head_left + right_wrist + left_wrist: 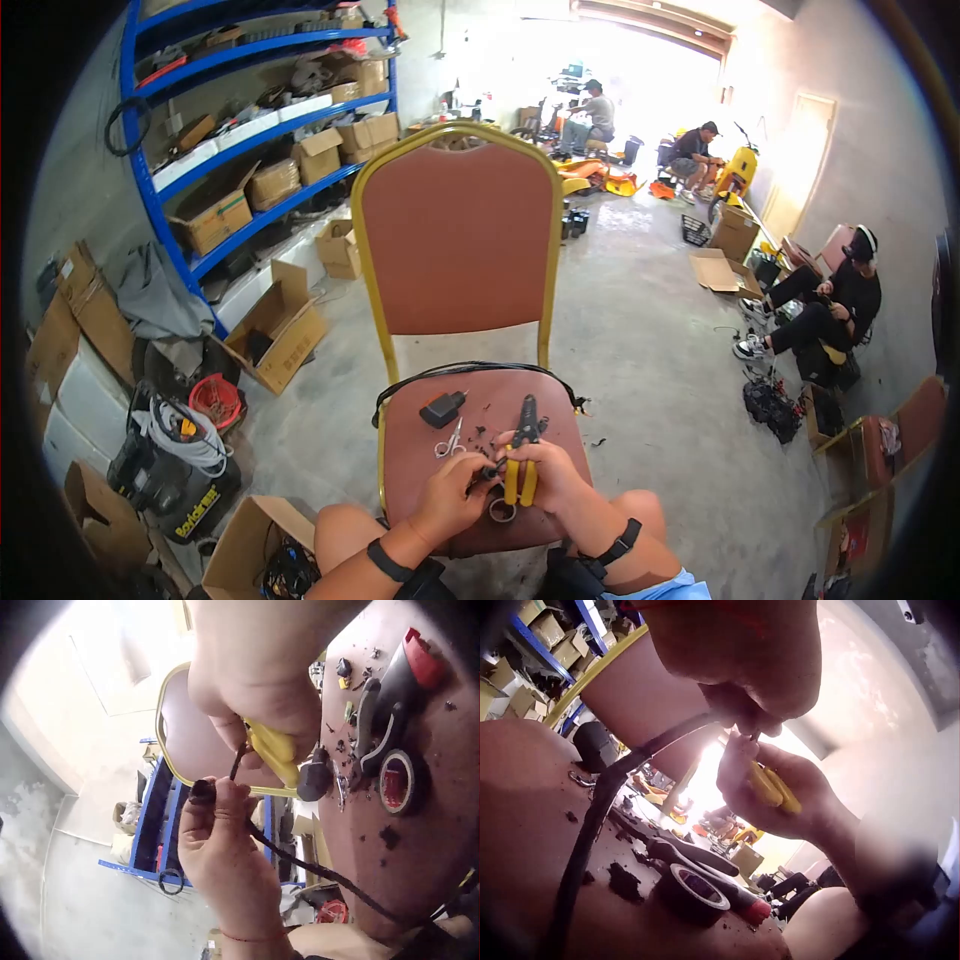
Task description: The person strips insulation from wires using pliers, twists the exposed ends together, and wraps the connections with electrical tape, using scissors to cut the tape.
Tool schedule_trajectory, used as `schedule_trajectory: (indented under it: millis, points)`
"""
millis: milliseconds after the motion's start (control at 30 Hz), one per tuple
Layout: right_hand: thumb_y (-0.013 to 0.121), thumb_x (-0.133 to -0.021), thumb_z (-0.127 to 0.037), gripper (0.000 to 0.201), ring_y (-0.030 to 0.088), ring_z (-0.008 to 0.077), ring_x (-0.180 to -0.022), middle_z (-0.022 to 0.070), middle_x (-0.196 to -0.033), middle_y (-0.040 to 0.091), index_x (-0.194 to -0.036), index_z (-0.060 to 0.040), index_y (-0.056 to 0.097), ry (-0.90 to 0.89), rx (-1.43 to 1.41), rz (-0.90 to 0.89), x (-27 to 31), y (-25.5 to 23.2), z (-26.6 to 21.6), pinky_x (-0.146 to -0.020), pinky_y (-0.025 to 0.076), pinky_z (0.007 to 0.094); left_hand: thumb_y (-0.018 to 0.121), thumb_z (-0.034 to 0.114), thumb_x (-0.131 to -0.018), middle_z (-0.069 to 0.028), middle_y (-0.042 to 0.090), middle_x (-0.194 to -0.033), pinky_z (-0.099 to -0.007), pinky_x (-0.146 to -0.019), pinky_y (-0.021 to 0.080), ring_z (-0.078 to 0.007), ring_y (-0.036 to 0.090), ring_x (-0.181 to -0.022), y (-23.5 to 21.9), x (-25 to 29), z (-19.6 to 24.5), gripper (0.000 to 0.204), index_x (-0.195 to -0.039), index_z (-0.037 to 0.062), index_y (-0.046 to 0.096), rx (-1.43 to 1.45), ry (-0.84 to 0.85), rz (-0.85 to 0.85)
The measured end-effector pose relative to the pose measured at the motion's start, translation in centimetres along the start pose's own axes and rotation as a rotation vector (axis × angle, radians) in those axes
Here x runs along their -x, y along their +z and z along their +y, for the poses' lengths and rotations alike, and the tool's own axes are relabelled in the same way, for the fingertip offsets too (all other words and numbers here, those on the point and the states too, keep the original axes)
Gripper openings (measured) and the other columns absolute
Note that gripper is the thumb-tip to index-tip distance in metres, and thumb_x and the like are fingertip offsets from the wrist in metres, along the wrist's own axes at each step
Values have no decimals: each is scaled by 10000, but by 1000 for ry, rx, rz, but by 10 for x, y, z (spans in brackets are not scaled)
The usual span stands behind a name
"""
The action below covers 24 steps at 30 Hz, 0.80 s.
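My left hand [452, 498] pinches a black cable [300, 862] between thumb and fingers. A length of the cable trails away from it across the chair seat. In my right hand [556, 482] are wire strippers [525, 425] with yellow handles, their dark head pointing up and away. Both hands are close together above the seat, and a thin dark strand runs between them in the right wrist view. On the seat lie small scissors [452, 442], a black adapter [442, 408], a roll of black tape [422, 786] and dark-handled pliers [365, 724].
The chair [455, 250] has a tall padded back beyond the seat. Black scraps [388, 837] litter the seat, near a red-ended black tool [424, 660]. Blue shelving [240, 145] holds boxes at the left. A seated person [845, 300] is at the right; others sit farther off.
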State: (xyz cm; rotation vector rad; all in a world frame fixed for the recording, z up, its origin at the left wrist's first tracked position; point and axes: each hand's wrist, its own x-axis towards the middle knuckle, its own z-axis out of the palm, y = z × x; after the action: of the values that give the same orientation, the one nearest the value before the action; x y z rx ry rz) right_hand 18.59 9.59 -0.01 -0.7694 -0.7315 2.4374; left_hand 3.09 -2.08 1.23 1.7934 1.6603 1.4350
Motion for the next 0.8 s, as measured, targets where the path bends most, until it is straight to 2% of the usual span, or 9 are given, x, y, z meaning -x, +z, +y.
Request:
schedule_trajectory:
  millis: [67,167,367,467,633,800]
  points:
    - [614,-884,-48,293,648,244,-887,85,-973,664,-1176,-51,605,37,-23,-43,-2,-1,4,-816,537,408,710,-19,-797,-115,677,-1002,-370,-768,561,-301,682,-888,-7,0,8,229,-1009,44,649,-33,18,-29]
    - [605,-899,-60,293,645,241,-896,77,-977,660,-1191,-56,598,29,37,-86,-9,-7,11,-815,532,404,673,-43,-748,-108,694,-994,-393,-788,557,-319,679,-885,-8,3,-2,263,-990,58,664,-151,175,-28]
    - [598,-916,-77,297,636,233,-917,69,-1000,646,-1213,-55,589,19,74,-129,-2,-6,8,-826,518,385,681,-17,-704,-77,699,-999,-382,-803,546,-290,679,-883,-8,4,-3,305,-992,82,680,-301,329,-56]
    - [602,-912,-68,306,631,216,-923,64,-1004,640,-1217,-48,587,-11,81,-135,-2,-10,10,-825,518,371,700,9,-694,-68,697,-1000,-375,-799,540,-274,675,-882,-6,2,0,316,-1000,87,684,-320,354,-105]
    - [609,-906,-53,321,627,185,-933,54,-1012,635,-1225,-38,582,-50,193,-109,2,-8,-4,-818,523,347,716,49,-721,-48,700,-1014,-395,-803,530,-247,676,-893,1,-1,-7,298,-1012,105,689,-329,493,-168]
    - [601,-927,-85,318,647,171,-903,48,-1028,636,-1240,-42,567,21,78,-223,-7,-21,1,-767,547,326,711,47,-753,-62,719,-1060,-391,-885,532,-234,697,-966,-4,-8,-5,261,-1010,85,683,-369,572,-141]
